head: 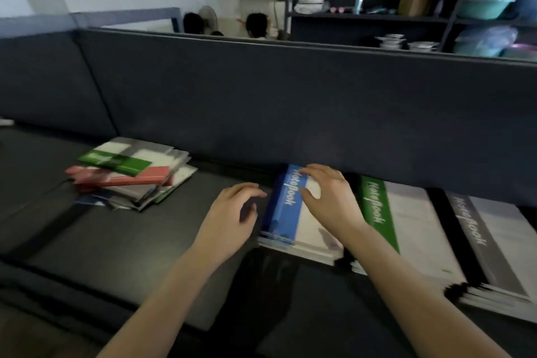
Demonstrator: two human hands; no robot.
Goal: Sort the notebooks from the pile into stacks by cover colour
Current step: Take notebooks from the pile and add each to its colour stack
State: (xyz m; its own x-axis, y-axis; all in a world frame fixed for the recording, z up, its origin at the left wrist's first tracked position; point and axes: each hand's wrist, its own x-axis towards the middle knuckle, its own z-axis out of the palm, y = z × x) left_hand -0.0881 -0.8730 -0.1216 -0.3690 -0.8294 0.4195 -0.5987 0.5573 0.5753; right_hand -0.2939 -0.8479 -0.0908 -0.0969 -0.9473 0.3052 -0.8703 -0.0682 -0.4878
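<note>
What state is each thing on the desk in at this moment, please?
Pile: untidy, mixed colours, green notebook on top.
Blue stack: neat, under the right hand.
Green stack: lying flat.
Grey stack: lying flat.
Left hand: loosely curled, beside the blue stack.
Right hand: resting on the blue stack.

Left hand (232,218) loosely curled; right hand (328,195) palm-down, fingers spread

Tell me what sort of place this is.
Probably an office or stockroom workstation: a dark desk walled by a grey partition, with a metal shelving rack holding boxes and supplies behind it.
</note>
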